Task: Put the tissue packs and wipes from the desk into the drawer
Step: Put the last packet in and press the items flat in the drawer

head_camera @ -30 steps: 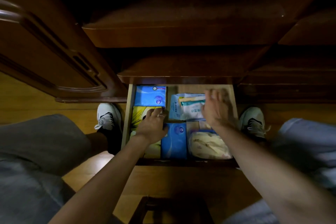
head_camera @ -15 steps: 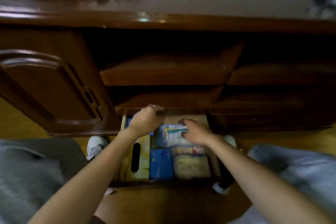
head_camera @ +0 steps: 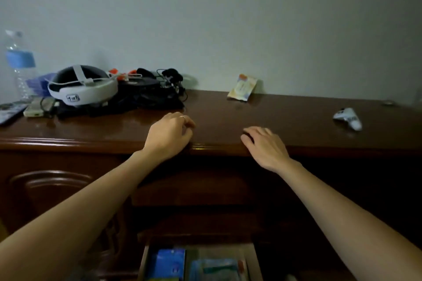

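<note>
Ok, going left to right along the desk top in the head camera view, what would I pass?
Water bottle → white headset → tangle of black cables → left hand → wipes packet → right hand → white controller.

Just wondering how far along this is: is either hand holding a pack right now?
No: the left hand and right hand rest empty on the desk edge, apart from the small pack by the wall.

Both forearms bare to frame edge, no sleeves visible. Left hand: thin band ring on one finger. Right hand: no ring or watch seen.
</note>
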